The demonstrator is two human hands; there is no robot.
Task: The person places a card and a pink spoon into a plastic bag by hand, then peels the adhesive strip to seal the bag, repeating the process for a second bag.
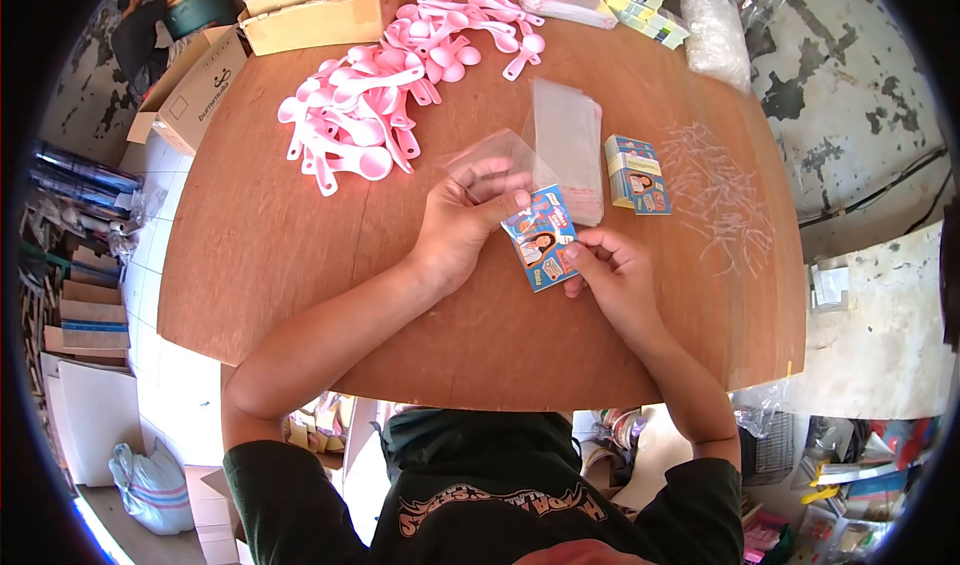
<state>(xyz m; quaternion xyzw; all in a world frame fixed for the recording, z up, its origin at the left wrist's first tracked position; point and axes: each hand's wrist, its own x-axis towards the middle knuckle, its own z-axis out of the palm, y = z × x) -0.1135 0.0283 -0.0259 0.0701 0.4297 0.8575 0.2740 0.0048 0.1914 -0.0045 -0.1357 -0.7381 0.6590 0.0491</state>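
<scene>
Between my two hands is a blue printed card (538,237) with a picture of a person on it. My left hand (470,215) pinches the card's upper left corner with the thumb, and a clear plastic bag (495,150) shows behind its fingers. The lower right edge of the card is gripped by my right hand (612,270), thumb on top. Just beyond lies a stack of clear plastic bags (568,145). Right of that stack sits a pile of similar blue cards (638,177). Thin clear strips (725,195) are scattered on the table's right side.
Pink spoons (365,105) are heaped on the wooden table (300,295) at the upper left. Behind them is a cardboard box (315,15). Yellow-green packs (645,5) and a rolled plastic bundle (715,30) lie at the far edge. Part of another person (140,40) shows at the upper left.
</scene>
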